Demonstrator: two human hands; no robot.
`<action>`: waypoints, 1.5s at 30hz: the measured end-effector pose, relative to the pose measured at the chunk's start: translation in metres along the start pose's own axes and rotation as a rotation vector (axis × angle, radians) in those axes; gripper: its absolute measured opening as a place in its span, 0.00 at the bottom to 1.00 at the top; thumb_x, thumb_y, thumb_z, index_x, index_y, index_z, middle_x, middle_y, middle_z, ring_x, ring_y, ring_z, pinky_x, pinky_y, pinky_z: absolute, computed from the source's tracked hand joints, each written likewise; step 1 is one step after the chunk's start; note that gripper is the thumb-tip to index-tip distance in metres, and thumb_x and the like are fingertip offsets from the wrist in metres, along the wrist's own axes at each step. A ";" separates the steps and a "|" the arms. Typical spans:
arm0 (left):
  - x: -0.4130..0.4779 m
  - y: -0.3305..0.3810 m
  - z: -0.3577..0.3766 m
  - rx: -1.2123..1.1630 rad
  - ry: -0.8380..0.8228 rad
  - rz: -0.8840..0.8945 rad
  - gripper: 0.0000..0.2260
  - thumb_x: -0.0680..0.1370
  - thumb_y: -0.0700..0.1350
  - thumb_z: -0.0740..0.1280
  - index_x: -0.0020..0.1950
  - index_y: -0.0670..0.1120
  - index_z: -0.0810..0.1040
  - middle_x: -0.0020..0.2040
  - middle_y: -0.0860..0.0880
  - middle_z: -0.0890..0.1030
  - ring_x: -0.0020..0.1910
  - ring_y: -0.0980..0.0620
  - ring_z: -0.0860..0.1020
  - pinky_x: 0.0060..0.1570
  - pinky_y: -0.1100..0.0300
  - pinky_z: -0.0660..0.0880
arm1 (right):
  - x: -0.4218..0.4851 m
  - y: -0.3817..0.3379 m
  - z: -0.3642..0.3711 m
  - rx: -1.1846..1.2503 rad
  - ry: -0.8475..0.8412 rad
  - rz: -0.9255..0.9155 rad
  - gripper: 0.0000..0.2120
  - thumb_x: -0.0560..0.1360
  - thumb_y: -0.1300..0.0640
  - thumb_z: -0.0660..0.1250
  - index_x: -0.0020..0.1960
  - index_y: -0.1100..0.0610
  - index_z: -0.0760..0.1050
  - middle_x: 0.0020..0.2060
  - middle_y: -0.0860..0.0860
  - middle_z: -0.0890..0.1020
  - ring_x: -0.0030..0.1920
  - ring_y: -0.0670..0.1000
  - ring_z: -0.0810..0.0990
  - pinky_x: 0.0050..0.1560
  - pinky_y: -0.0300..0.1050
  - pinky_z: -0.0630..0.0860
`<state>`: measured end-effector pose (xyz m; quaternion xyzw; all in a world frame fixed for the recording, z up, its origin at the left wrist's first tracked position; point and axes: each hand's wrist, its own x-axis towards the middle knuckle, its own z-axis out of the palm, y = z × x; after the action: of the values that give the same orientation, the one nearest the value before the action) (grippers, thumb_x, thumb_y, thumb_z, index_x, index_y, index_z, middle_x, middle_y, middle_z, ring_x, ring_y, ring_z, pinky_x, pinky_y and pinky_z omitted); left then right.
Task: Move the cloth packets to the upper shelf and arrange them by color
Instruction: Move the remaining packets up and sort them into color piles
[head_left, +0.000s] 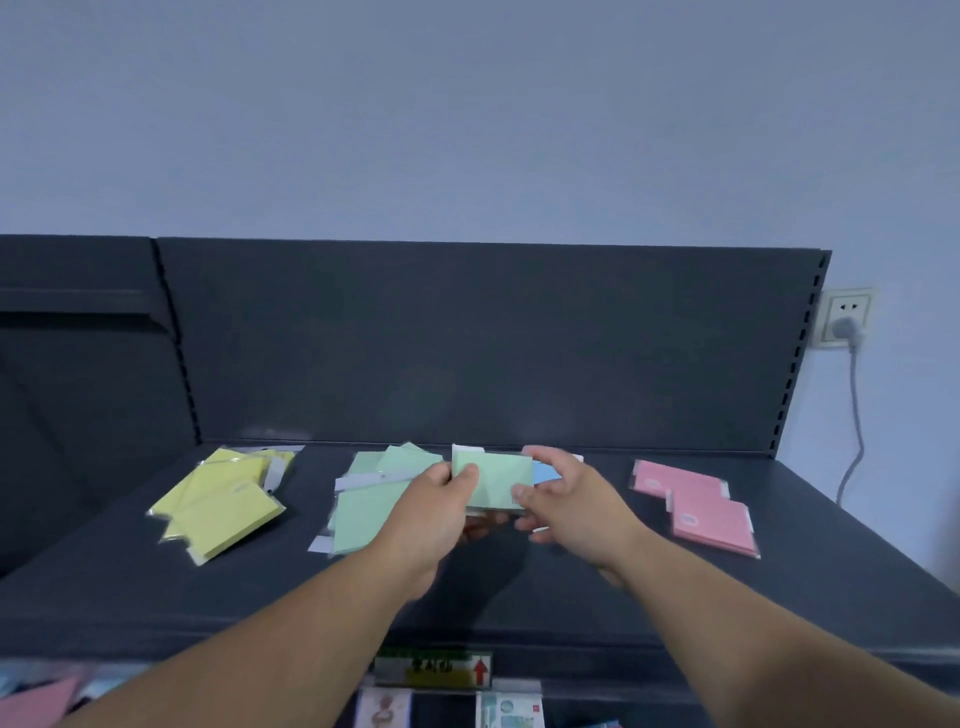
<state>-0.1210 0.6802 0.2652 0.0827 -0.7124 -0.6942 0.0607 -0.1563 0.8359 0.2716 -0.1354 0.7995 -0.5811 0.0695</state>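
On the upper shelf (623, 597), centre: one green packet (493, 480) in clear wrap, held just above the surface. The left hand (431, 512) pinches its left edge, thumb on top. The right hand (566, 499) grips its right edge.

Left of the green packet: green pile (369, 499), loose and overlapping, white header strips showing. Further left: yellow pile (218, 499).

Right of the green packet: blue packet (545, 473), mostly hidden behind the right hand. Whether it is held or lying down cannot be told. Further right: pink packets (696, 506), overlapping.

Small printed marks on the yellow and pink wrappers, too small to read.

Below the green packet, on the shelf's front edge: label strip (434, 670), red upward arrow, lettering blurred. Beneath it: lower packets (509, 712), cut off by the frame.

Far right: wall socket (844, 317), grey plug inserted.
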 end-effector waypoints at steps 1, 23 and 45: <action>0.000 0.000 -0.010 0.022 0.015 0.007 0.10 0.82 0.48 0.58 0.54 0.45 0.77 0.45 0.45 0.85 0.47 0.44 0.83 0.52 0.48 0.79 | 0.003 -0.003 0.010 0.020 -0.011 -0.005 0.21 0.77 0.58 0.67 0.69 0.48 0.68 0.45 0.53 0.83 0.36 0.47 0.82 0.38 0.38 0.80; -0.051 -0.017 -0.326 0.791 0.625 0.122 0.23 0.80 0.52 0.61 0.74 0.48 0.64 0.73 0.48 0.65 0.71 0.49 0.64 0.70 0.55 0.61 | 0.027 -0.095 0.287 -0.727 -0.044 -0.360 0.29 0.76 0.41 0.64 0.74 0.46 0.62 0.73 0.47 0.63 0.72 0.52 0.62 0.71 0.48 0.62; -0.168 -0.118 -0.566 1.219 0.775 -0.315 0.32 0.77 0.67 0.51 0.78 0.56 0.47 0.79 0.50 0.44 0.77 0.47 0.43 0.73 0.46 0.42 | -0.018 -0.096 0.573 -0.674 -0.541 -0.392 0.33 0.76 0.39 0.62 0.76 0.45 0.55 0.78 0.47 0.53 0.76 0.52 0.52 0.74 0.48 0.57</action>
<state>0.1610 0.1571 0.1680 0.4422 -0.8788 -0.0967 0.1510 0.0279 0.2921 0.1809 -0.4452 0.8560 -0.2355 0.1165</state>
